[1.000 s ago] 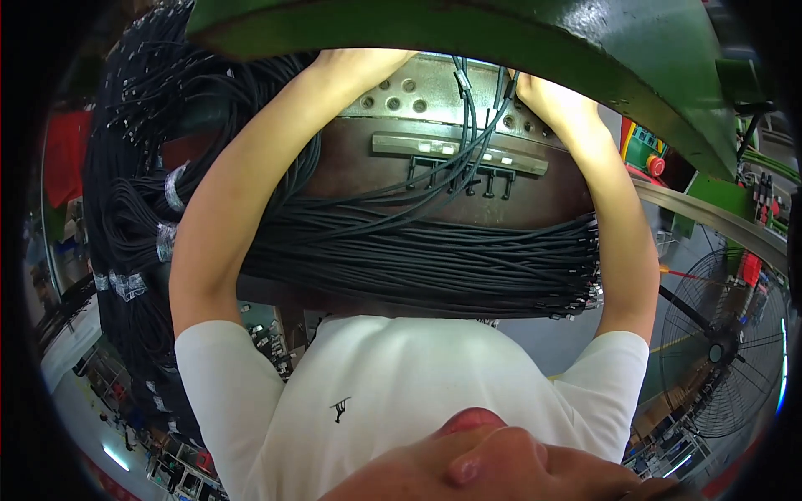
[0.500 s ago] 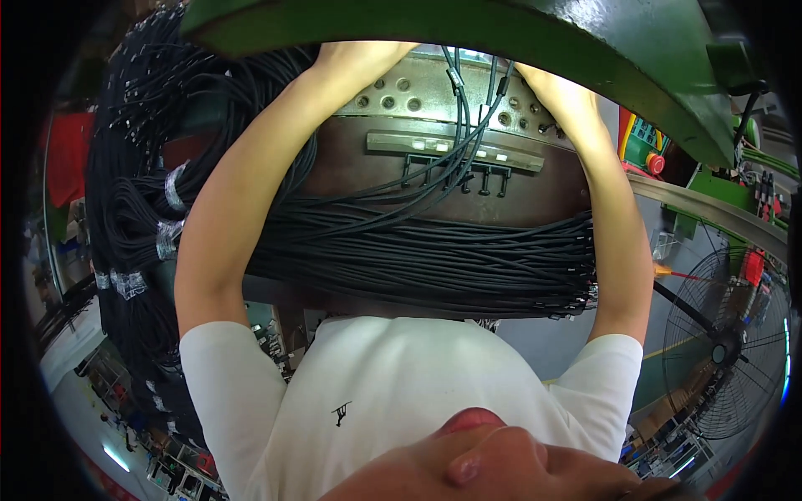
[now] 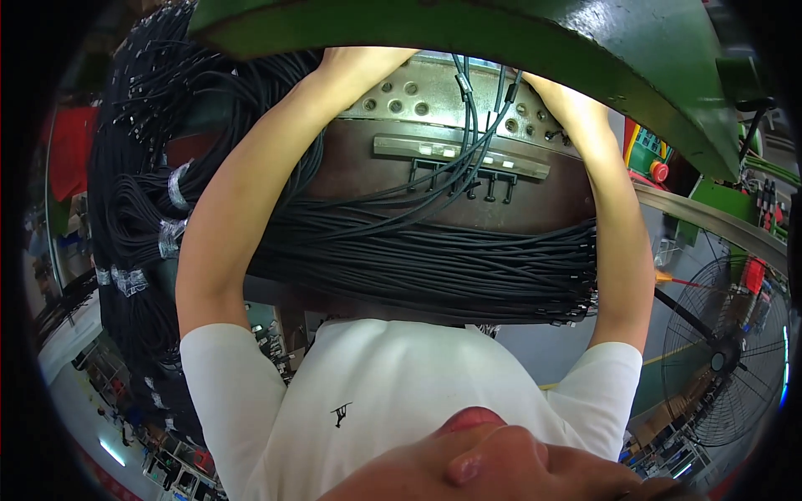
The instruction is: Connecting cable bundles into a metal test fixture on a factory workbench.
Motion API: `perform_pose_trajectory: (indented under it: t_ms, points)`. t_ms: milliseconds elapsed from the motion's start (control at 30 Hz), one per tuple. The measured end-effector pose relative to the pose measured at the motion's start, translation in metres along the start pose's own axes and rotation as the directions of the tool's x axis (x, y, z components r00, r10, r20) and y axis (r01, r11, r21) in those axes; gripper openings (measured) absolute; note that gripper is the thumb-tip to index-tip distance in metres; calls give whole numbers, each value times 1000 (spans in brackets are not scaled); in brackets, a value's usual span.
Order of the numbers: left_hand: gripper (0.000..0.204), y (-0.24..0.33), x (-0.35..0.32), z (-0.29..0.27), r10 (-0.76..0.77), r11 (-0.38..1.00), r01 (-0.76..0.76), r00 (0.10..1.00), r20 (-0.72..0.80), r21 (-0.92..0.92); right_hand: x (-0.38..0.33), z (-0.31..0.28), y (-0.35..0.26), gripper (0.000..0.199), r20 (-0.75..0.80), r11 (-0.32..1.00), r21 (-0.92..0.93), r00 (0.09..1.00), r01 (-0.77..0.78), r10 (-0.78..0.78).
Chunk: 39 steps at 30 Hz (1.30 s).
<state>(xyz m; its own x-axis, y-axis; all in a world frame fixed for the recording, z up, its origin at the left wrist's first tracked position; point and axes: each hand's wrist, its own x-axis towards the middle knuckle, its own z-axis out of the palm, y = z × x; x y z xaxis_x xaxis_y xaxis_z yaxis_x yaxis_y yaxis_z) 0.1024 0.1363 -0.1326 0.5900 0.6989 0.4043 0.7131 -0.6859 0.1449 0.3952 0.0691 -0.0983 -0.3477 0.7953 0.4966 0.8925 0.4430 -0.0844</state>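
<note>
Both my arms reach up and forward beneath a green machine beam. Only the wrist end of my left hand shows; the beam covers its fingers. My right hand is likewise cut off by the beam, so what either one holds is hidden. Between them, several black cables with small connectors run up under the beam, over a lit metal plate with round holes. In front of the plate lies a metal bar with pale blocks in it and black bolts along its near side.
A thick bundle of black cables lies across the near side of the brown table. More tied cable coils hang at the left. To the right are a red button, an orange-handled tool and a caged fan.
The whole view has shifted slightly, so the machine and cables sit a little lower and further right. My arms keep nearly the same pose, with the hands still under the beam.
</note>
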Motion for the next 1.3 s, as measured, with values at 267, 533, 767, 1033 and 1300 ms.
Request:
perform_pose_trajectory:
  t_ms: [267,533,767,1033,1300]
  points:
    - [26,31,10,-16,-7,994,-6,993,-120,-105,-11,17,8,22,93,997,-17,993,-73,74]
    - [30,36,8,-24,-77,985,92,992,100,-147,3,-6,-8,29,239,980,-2,951,-201,196]
    - [30,25,9,-12,-78,991,89,991,109,-103,1,-3,-3,27,131,997,-2,988,-79,78]
    - [28,35,17,-26,-143,976,170,972,187,-139,6,-7,-9,27,49,996,-61,997,67,-64]
    - [58,86,-101,-178,13,413,510,825,565,-754,-97,-123,-62,28,34,937,264,974,-226,226]
